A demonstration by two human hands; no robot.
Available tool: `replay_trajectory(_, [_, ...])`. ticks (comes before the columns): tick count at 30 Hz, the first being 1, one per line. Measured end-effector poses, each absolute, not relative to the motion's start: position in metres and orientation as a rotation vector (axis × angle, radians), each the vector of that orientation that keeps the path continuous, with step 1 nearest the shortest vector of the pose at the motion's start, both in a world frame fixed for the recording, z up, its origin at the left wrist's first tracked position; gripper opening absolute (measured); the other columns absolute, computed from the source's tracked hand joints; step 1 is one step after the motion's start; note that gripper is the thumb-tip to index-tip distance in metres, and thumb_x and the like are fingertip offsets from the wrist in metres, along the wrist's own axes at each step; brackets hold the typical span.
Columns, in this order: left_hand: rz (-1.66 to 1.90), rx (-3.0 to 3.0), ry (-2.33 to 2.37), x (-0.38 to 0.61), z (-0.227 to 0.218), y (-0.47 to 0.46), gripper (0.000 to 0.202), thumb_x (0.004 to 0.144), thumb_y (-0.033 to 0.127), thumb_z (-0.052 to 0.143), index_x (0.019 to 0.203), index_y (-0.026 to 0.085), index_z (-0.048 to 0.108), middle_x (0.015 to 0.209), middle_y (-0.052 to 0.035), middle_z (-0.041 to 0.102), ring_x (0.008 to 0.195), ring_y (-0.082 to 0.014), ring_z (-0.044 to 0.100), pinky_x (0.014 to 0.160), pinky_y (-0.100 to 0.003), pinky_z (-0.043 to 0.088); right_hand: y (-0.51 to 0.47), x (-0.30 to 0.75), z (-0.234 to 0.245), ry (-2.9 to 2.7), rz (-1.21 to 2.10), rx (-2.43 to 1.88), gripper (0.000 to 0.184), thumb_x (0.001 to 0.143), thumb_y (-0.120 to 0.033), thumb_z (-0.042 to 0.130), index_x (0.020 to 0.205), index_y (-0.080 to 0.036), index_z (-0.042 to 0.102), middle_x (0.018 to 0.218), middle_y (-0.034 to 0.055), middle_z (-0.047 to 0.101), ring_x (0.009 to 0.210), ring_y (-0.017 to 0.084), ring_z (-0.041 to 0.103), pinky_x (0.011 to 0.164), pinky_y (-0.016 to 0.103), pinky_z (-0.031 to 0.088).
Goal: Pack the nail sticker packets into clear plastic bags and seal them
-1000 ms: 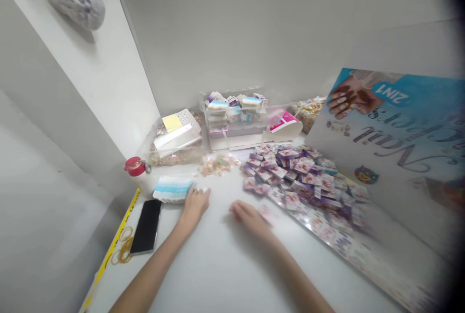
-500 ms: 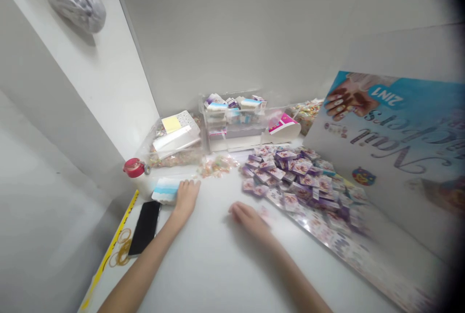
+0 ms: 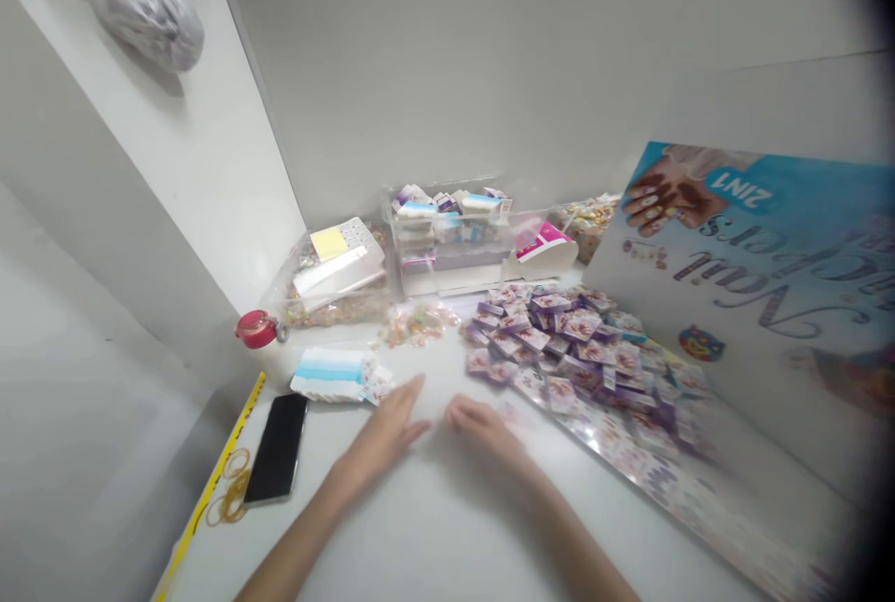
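Observation:
My left hand (image 3: 381,442) rests flat on the white table (image 3: 426,518), fingers spread and pointing right, holding nothing. Just above it lies a stack of blue-and-white packets (image 3: 334,376), with a patterned card at its right end. My right hand (image 3: 482,430) lies a short gap from the left, its fingers loosely together. A small pale nail-sticker card (image 3: 510,416) sits at its thumb side, partly blurred. To the right spreads a heap of purple floral packets (image 3: 559,341).
A phone (image 3: 276,448), rubber bands (image 3: 229,490) and yellow tape (image 3: 210,481) lie at the left edge. Behind are a clear drawer organiser (image 3: 447,243), a plastic bag of packets (image 3: 336,276), a red-capped bottle (image 3: 255,329), loose small packets (image 3: 416,324) and a leaning nail poster (image 3: 755,257).
My left hand has moved down and right, off the blue-and-white stack, which now shows whole. My right hand has barely moved.

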State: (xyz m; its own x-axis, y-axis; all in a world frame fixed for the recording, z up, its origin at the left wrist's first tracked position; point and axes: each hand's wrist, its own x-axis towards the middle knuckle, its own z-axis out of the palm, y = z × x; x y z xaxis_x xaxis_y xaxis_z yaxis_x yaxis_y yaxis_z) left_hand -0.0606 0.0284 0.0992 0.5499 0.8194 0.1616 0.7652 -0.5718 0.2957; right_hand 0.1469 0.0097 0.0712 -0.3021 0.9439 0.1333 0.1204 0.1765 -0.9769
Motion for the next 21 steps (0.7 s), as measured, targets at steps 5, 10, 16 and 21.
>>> replay_trajectory(5, [0.821,1.799,1.116,-0.032,0.104,-0.016,0.036,0.092,0.037,0.037,0.107,0.022,0.066,0.089,-0.0023,0.072,0.079,-0.0168,0.066,0.074,-0.027,0.053,0.0,0.132,0.079,-1.55,1.47,-0.828,0.046,0.085,-0.06,0.045,0.071,-0.017,0.058,0.067,0.001,0.055,0.067,0.015,0.054,0.067,0.028,0.042])
replay_trajectory(10, [0.992,1.463,1.51,-0.065,0.109,-0.029,0.031,0.08,0.039,0.051,0.094,0.018,0.069,0.08,-0.0033,0.072,0.067,-0.0186,0.068,0.064,-0.027,0.055,-0.005,0.118,0.077,-1.465,1.495,-1.001,0.043,0.08,-0.056,0.054,0.098,-0.018,0.066,0.078,0.0028,0.063,0.066,0.016,0.059,0.068,0.029,0.045])
replay_trajectory(16, [0.931,1.457,2.358,-0.199,0.12,-0.023,0.038,0.08,0.035,0.042,0.105,0.018,0.065,0.083,-0.0072,0.072,0.069,-0.0235,0.069,0.067,-0.031,0.052,0.002,0.121,0.07,-1.234,1.456,-1.18,0.04,0.076,-0.049,0.054,0.096,-0.017,0.066,0.075,0.0032,0.064,0.058,0.014,0.058,0.062,0.029,0.044])
replay_trajectory(21, [0.371,1.637,2.552,-0.245,0.12,-0.019,0.043,0.084,0.034,0.035,0.105,0.013,0.066,0.093,-0.0153,0.07,0.081,-0.0292,0.066,0.066,-0.034,0.05,0.005,0.122,0.068,-1.188,1.443,-1.245,0.03,0.074,-0.041,0.054,0.087,-0.016,0.065,0.066,0.0,0.061,0.056,0.013,0.055,0.058,0.026,0.042])
